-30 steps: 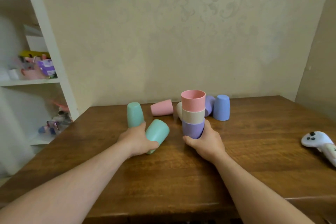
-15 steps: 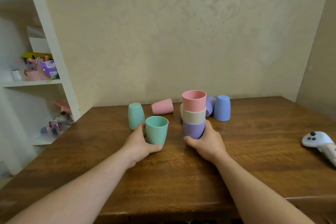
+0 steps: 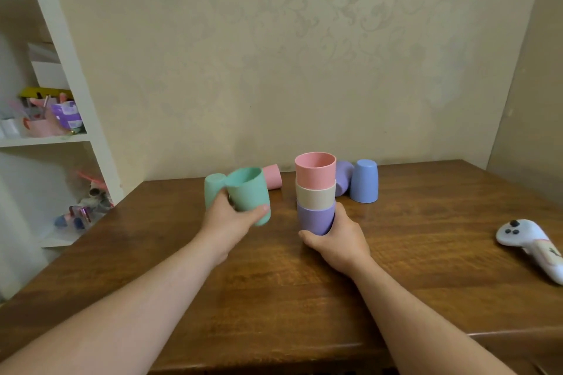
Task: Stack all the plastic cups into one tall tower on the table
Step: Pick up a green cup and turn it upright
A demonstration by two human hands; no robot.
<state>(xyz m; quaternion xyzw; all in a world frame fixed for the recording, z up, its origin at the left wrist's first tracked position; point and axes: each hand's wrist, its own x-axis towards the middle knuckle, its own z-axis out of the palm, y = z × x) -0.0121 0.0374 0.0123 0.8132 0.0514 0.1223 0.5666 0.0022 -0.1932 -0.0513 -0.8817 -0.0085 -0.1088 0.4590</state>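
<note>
A stack of three nested cups stands mid-table: a purple cup (image 3: 315, 218) at the bottom, a cream cup (image 3: 314, 196) in it, a pink cup (image 3: 315, 170) on top. My right hand (image 3: 336, 236) grips the purple cup at its base. My left hand (image 3: 230, 218) holds a green cup (image 3: 249, 193) mouth up, lifted off the table to the left of the stack. Behind it stands a second green cup (image 3: 213, 187) upside down. A pink cup (image 3: 272, 176) lies on its side. A purple cup (image 3: 343, 176) leans behind the stack, beside an upside-down blue cup (image 3: 364, 181).
The wooden table (image 3: 426, 253) meets the wall at the back. A white handheld controller (image 3: 530, 245) lies near the right edge. A white shelf unit (image 3: 70, 76) with clutter stands to the left of the table.
My left hand turned the green cup from lying on its side to mouth up, then lifted it off the table. My right hand stayed on the stack.
</note>
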